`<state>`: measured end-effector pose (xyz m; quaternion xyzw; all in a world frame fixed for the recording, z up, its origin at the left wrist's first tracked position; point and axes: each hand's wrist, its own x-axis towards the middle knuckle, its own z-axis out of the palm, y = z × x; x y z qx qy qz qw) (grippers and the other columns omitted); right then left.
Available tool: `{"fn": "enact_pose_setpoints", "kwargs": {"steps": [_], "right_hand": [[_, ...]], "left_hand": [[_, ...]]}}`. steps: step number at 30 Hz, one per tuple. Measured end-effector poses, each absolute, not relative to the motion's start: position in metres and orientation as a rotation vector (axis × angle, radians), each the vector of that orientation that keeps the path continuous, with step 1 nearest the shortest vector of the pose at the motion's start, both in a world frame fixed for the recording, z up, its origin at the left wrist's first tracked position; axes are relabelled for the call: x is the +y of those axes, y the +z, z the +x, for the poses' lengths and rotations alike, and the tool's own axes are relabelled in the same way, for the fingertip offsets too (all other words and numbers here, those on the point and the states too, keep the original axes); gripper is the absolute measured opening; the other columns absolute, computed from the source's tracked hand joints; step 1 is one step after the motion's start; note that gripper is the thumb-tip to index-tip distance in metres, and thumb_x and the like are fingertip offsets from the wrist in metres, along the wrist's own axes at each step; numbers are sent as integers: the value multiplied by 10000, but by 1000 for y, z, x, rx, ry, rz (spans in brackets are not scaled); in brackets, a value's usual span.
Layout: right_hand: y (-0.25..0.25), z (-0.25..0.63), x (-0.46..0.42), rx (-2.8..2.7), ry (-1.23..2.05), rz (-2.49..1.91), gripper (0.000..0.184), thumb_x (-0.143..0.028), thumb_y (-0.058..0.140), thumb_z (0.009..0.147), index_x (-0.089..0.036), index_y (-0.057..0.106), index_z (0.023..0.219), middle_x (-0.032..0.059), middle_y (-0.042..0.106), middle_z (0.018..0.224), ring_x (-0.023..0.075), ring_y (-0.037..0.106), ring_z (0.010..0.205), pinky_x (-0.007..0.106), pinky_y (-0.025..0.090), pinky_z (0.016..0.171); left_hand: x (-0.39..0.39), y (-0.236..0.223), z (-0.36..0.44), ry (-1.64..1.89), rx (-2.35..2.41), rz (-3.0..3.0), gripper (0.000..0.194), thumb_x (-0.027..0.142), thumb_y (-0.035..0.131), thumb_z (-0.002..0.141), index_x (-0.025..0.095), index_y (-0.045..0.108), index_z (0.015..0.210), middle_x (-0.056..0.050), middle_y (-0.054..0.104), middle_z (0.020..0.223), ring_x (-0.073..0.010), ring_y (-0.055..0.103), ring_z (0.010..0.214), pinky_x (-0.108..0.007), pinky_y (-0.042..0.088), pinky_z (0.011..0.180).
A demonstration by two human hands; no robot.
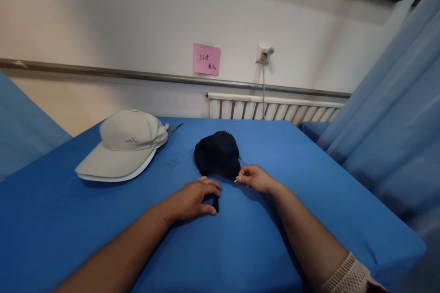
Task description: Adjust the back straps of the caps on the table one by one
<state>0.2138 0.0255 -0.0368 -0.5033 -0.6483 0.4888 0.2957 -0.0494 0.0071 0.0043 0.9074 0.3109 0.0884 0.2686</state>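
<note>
A black cap (217, 154) lies on the blue-covered bed, just beyond both hands. My right hand (255, 178) pinches a small, light-coloured piece, perhaps a strap buckle (236, 181), at the cap's near right edge. Close to the cap's near side, my left hand (197, 197) curls its fingers and thumb around a short black strap (215, 202). Whether this strap joins the cap is hidden by the fingers. Off to the left sits a beige cap (132, 135), its brim pointing left and a white brim edge showing underneath.
A blue sheet (275, 238) covers the bed. Behind it are a white radiator (275, 109), a metal rail (144, 73), a pink note (206, 59) and a wall socket with a plug (263, 54). Blue curtains (392, 110) hang at the right and left.
</note>
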Motion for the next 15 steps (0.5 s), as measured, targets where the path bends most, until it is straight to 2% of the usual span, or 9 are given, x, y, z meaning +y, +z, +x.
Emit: {"fn": "enact_pose_setpoints", "kwargs": {"steps": [5,7,10,13,14,15], "right_hand": [[-36,213,22,-1545,1555,-1130,341,-484,717,735,-178,568,718,-66,489,508,76,384,454,229,264,476],[-34,210,19,-1493,1611,-1071,361,-506,720,730,-178,571,725,-65,491,513,72,378,449,231,246,469],[-32,206,16,-1435,1644,-1020,375,-514,733,721,-182,560,718,-66,490,518,71,379,452,233,240,470],[-29,202,13,-1372,1631,-990,364,-503,741,724,-187,560,745,-65,496,535,74,392,469,233,245,483],[-28,201,12,-1350,1627,-985,361,-497,746,722,-188,562,752,-63,502,545,75,401,478,232,254,491],[-28,200,12,-1332,1624,-984,360,-492,753,718,-188,563,752,-60,510,557,75,411,489,231,268,503]], "left_hand": [[6,4,-52,251,795,2436,424,409,802,708,254,700,1089,-88,623,1313,-278,577,1191,-401,402,1033],[5,4,-51,283,776,2451,313,353,762,764,253,710,1055,-72,670,1222,-252,602,1133,-375,417,1005],[1,8,-46,386,776,2510,73,260,650,859,238,717,879,-41,714,1024,-211,615,1004,-346,428,947],[-5,13,-40,463,821,2560,59,209,643,854,230,689,824,-30,688,1134,-228,557,1093,-374,390,982],[-7,13,-39,450,832,2560,66,199,664,834,236,691,880,-30,674,1177,-238,539,1127,-385,382,994],[-9,14,-39,420,837,2554,158,189,685,813,247,690,960,-34,667,1196,-245,530,1142,-393,380,999]]}}
